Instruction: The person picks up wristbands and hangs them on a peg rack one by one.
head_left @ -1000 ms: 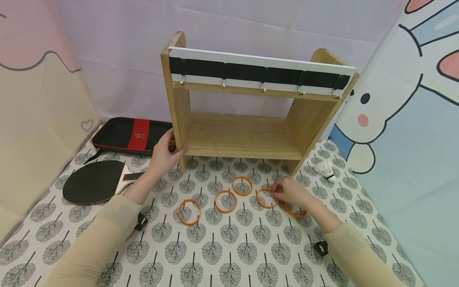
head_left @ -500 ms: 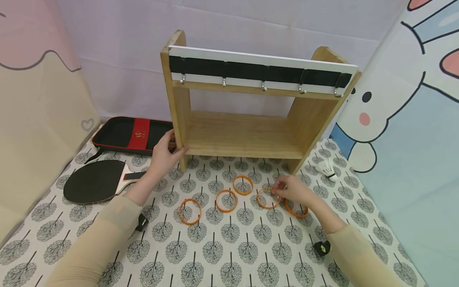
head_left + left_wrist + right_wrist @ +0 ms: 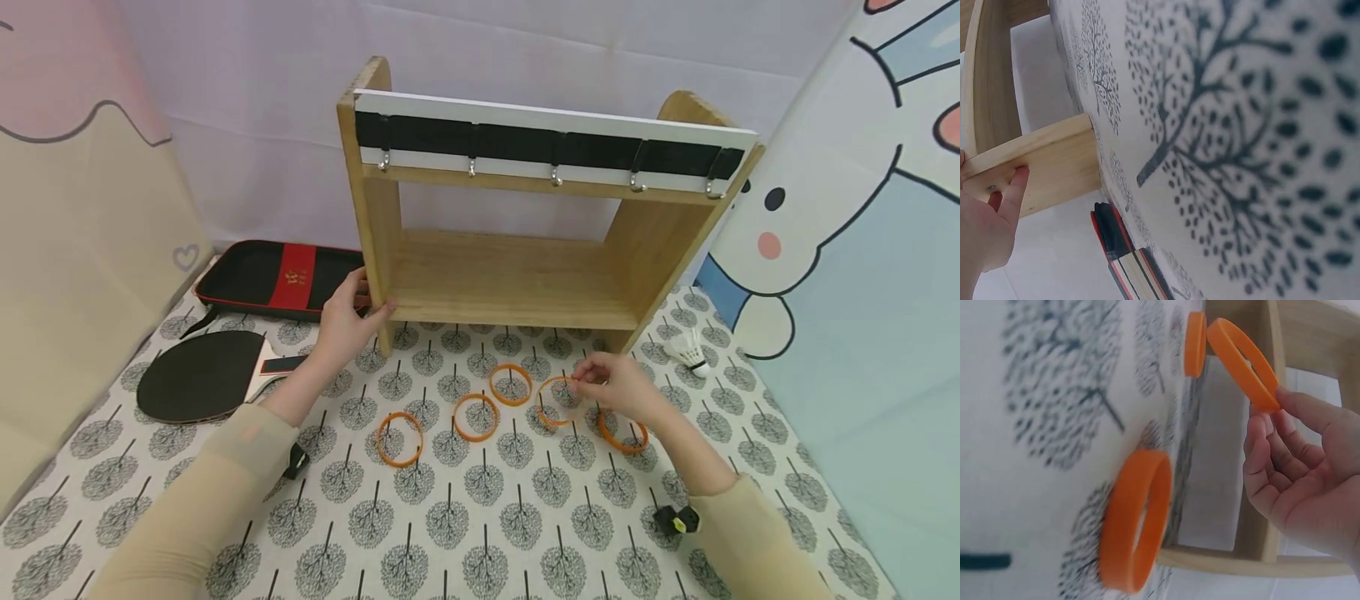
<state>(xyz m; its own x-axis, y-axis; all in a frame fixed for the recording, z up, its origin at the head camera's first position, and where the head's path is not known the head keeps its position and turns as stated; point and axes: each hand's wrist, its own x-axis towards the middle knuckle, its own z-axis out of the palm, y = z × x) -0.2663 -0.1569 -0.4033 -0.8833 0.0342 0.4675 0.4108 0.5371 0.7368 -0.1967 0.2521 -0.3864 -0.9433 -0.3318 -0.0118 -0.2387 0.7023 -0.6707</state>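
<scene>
My left hand (image 3: 341,329) grips the left side panel of a wooden rack (image 3: 517,287), thumb at its front edge; in the left wrist view, fingers of the left hand (image 3: 988,231) lie against the panel's outer face. My right hand (image 3: 615,387) pinches an orange wristband (image 3: 1235,365) between thumb and fingers. In the right wrist view it is tilted and raised off the cloth. Other orange wristbands lie on the table: one (image 3: 626,450) below the right hand, others (image 3: 400,463) further left. A strip with several metal hooks (image 3: 557,180) runs along the rack's top front.
At the left lie a black table tennis paddle (image 3: 198,375) and a black case with a red band (image 3: 255,275). A white shuttlecock (image 3: 686,350) lies right of the rack. The tree-patterned cloth (image 3: 450,525) covers the table. Fabric walls stand behind and at the sides.
My right hand has lifted the wristband up from the cloth, and the band has tilted. My left hand has kept its hold on the rack. The head view has shifted slightly.
</scene>
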